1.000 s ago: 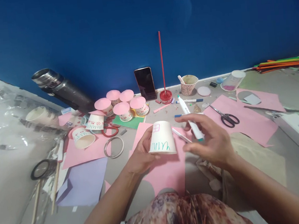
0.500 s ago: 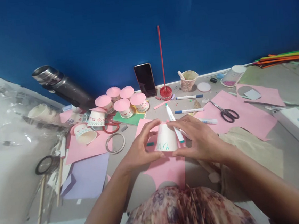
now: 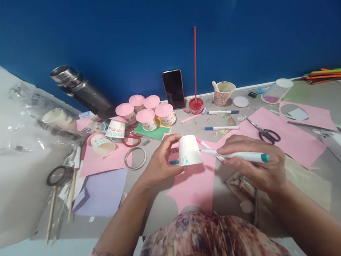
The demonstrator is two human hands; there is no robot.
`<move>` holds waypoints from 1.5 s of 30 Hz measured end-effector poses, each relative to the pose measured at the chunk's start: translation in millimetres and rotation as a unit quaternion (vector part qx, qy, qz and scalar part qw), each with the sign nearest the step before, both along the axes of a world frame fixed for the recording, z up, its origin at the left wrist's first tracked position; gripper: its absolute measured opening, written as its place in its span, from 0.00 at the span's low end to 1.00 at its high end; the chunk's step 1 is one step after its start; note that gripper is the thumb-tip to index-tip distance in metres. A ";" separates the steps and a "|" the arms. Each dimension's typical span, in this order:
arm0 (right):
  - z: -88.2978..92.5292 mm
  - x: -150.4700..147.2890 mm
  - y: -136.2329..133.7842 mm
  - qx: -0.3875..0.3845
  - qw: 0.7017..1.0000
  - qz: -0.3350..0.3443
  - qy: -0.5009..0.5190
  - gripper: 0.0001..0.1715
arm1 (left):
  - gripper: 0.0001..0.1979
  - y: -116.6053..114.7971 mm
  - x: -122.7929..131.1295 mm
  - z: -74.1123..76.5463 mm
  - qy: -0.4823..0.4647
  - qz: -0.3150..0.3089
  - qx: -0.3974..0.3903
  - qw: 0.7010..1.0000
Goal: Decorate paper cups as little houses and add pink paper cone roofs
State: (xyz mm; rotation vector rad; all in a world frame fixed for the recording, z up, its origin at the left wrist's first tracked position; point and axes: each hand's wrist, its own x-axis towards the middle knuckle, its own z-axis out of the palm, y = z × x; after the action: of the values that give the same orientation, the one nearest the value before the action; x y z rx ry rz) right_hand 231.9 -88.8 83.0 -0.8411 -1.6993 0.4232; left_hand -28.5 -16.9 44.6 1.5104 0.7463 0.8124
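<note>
My left hand [image 3: 163,159] grips a white paper cup [image 3: 190,148] from its left side, with the cup's wide rim facing down. Green wavy strokes run along the cup's lower part. A white marker with a green end [image 3: 244,156] lies in the closed fingers of my right hand [image 3: 257,160]. Its tip points left and is close to the cup's right side; whether it touches, I cannot tell. A green marker cap [image 3: 174,162] shows beside my left fingers. Beneath the cup lies cut pink paper [image 3: 193,187].
Several decorated cups with pink cone tops [image 3: 145,116] stand at the back left. A phone [image 3: 173,88] leans on the blue wall. Black scissors [image 3: 269,136] lie on pink paper at right. A dark flask [image 3: 80,92] tilts at left, near a tape ring [image 3: 135,158].
My right hand has left the cup and moved right, now holding the marker level with its tip toward the cup. My left hand still holds the cup. The view has shifted slightly.
</note>
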 end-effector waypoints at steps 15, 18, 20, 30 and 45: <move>3.0 -11.9 -0.6 -0.030 0.998 0.028 -0.043 0.10 | 0.39 -4.8 1.1 7.5 0.030 -0.010 0.002 1.000; 2.5 -11.3 -0.8 -0.038 0.997 0.043 -0.042 0.10 | 0.39 -5.3 1.6 6.8 0.024 -0.010 -0.004 1.000; 2.2 -10.8 -1.0 -0.038 0.998 0.029 -0.034 0.10 | 0.39 -5.5 1.8 5.5 0.016 -0.011 -0.008 1.000; 4.0 -4.2 -3.4 -0.057 0.998 0.026 -0.010 0.10 | 0.38 -3.5 2.6 0.2 -0.026 -0.021 -0.026 0.999; 6.1 0.4 -5.3 -0.067 0.998 -0.004 0.015 0.09 | 0.37 -4.4 8.6 -6.4 -0.109 -0.028 -0.071 0.991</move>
State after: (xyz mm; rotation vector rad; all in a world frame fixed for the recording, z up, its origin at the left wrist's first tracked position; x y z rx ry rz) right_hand 232.3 -94.1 89.1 -0.9352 -1.6530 0.5462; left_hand -19.9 -21.2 38.2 1.2854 0.5844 0.8483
